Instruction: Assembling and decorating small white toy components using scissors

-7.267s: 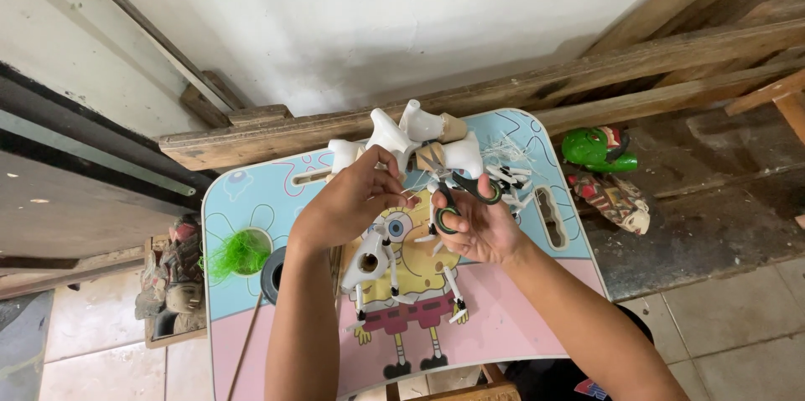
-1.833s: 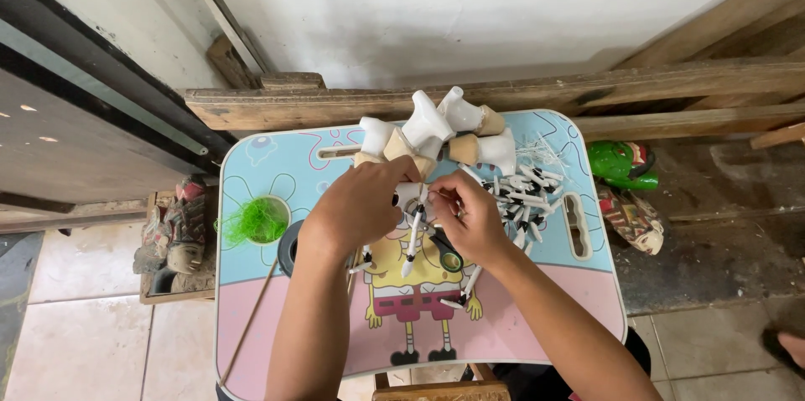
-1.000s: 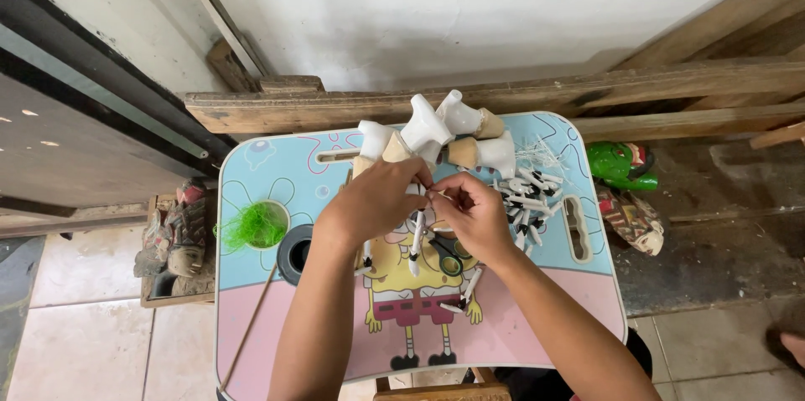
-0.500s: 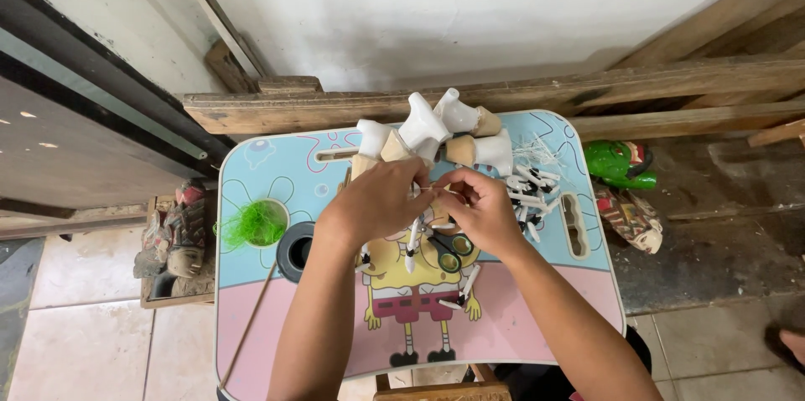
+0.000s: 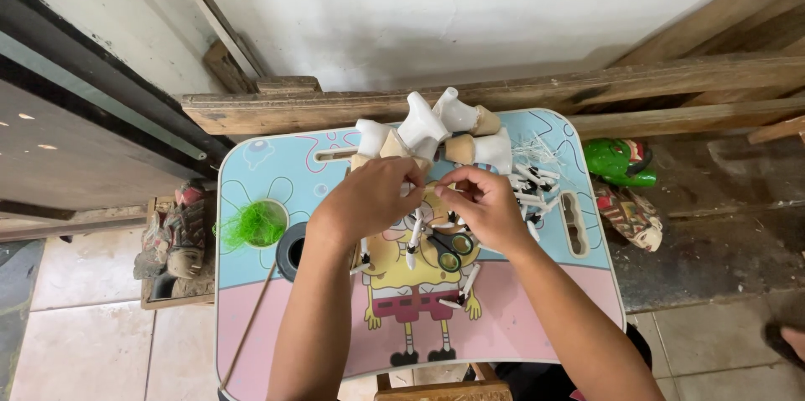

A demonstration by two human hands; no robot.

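Your left hand (image 5: 373,197) and right hand (image 5: 485,204) meet over the middle of the desk (image 5: 251,351), fingertips pinching a small pale piece (image 5: 428,188) between them; it looks light and brittle, so hold it near its ends; white wooden figures (image 5: 428,129) stand by the far edge; scissors (image 5: 450,248) lie just beneath.
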